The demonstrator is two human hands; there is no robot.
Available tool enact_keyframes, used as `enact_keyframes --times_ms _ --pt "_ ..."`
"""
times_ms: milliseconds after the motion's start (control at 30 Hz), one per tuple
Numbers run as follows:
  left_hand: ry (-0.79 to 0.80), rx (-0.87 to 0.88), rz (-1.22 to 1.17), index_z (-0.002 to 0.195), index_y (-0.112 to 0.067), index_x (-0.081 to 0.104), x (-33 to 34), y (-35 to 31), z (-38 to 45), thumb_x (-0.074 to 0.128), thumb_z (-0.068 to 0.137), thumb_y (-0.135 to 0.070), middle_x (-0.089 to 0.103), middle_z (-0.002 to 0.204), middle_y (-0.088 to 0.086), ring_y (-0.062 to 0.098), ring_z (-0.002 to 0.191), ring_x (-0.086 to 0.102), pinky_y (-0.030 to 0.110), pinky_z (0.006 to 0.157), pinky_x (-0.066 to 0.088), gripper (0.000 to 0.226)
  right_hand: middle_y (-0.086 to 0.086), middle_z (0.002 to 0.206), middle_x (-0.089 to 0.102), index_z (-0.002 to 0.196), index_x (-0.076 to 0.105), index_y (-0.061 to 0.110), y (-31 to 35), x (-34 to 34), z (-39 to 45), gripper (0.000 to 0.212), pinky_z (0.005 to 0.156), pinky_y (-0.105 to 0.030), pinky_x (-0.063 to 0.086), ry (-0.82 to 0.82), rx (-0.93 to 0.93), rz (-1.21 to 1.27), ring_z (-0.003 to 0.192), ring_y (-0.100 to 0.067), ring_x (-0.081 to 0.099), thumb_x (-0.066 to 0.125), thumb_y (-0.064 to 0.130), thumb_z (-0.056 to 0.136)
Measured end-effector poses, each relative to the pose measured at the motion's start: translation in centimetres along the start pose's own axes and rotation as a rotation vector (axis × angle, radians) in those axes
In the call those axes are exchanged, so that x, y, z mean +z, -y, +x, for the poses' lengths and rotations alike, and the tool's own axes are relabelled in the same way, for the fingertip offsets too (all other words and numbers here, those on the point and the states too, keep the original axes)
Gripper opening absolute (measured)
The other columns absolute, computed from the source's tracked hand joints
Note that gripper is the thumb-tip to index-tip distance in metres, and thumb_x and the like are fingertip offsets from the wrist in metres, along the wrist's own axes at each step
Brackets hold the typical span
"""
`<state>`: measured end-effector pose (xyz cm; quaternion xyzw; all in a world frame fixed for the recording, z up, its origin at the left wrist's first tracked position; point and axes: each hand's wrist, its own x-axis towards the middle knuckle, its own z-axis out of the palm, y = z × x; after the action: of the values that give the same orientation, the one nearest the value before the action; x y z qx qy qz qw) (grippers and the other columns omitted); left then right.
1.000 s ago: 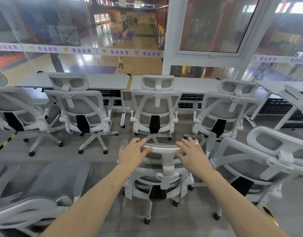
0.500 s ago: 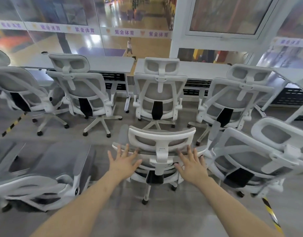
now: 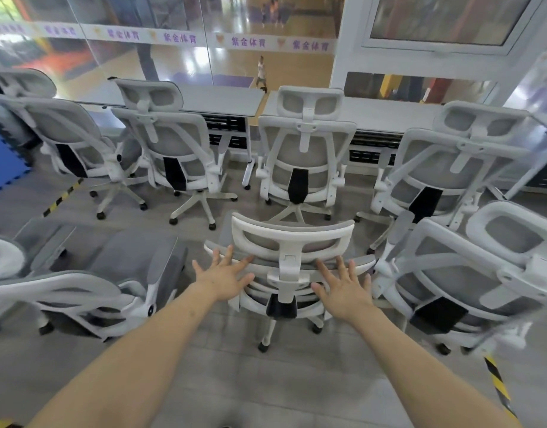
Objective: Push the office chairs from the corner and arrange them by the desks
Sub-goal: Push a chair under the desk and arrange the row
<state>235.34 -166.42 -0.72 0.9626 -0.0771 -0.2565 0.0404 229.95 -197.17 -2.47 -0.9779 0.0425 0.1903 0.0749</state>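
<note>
With both hands, left (image 3: 226, 277) and right (image 3: 343, 288), spread flat against the chair back (image 3: 292, 247), even pressure should be applied so it is rolled straight toward the counter (image 3: 371, 111).

— What colours are the office chairs?
— The nearest chair (image 3: 292, 242) has a white frame, grey mesh and a black patch low on its back. The chairs in the row by the desks (image 3: 386, 111) match it: white, grey, black.
— And the desks?
— Pale grey tops, dark slatted panels beneath.
— The floor (image 3: 266, 381)?
— Grey, with tape (image 3: 497, 386) striped yellow and black. A blue mat (image 3: 3, 162) lies at its left edge.
— The glass?
— A white band (image 3: 185, 38) with purple lettering.
</note>
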Motion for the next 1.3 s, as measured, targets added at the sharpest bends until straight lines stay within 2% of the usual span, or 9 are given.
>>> enact_keyframes --times_ms 467,600,967,1300 --pt "0.033 0.041 -0.046 0.156 -0.061 0.000 4.0 5.1 -7.0 0.024 0.100 -0.073 -0.025 0.170 -0.004 0.037 0.155 -0.025 0.076 0.116 -0.007 0.062 0.002 0.173 -0.017 0.153 -0.012 0.064 4.1 4.2 -7.9 0.068 0.122 -0.069 -0.002 -0.030 -0.020 0.040 0.158 -0.027 -0.020 0.018 0.080 0.095" --pt "0.043 0.071 -0.045 0.157 -0.061 0.002 4.9 5.9 -8.4 0.025 0.100 -0.074 -0.026 0.170 -0.005 0.036 0.154 -0.027 0.076 0.117 -0.008 0.063 0.002 0.172 -0.018 0.152 -0.013 0.065 4.8 5.5 -10.4 0.068 0.122 -0.068 -0.005 -0.036 0.005 0.050 0.157 -0.027 -0.021 0.017 0.081 0.093" --pt "0.039 0.122 -0.058 0.156 -0.063 -0.002 7.8 4.1 -12.9 0.026 0.096 -0.079 -0.031 0.168 -0.007 0.032 0.153 -0.031 0.080 0.113 -0.008 0.068 -0.001 0.171 -0.024 0.152 -0.017 0.063 3.7 7.3 -16.4 0.069 0.125 -0.060 -0.009 0.014 0.059 0.080 0.155 -0.028 -0.027 0.018 0.080 0.096" --pt "0.048 0.106 -0.051 0.155 -0.063 -0.004 8.2 3.8 -14.6 0.028 0.095 -0.080 -0.028 0.169 -0.004 0.032 0.154 -0.029 0.080 0.114 -0.007 0.070 0.000 0.170 -0.025 0.153 -0.016 0.063 3.3 7.2 -17.4 0.069 0.124 -0.057 -0.011 0.048 0.046 0.079 0.155 -0.028 -0.028 0.019 0.081 0.096"
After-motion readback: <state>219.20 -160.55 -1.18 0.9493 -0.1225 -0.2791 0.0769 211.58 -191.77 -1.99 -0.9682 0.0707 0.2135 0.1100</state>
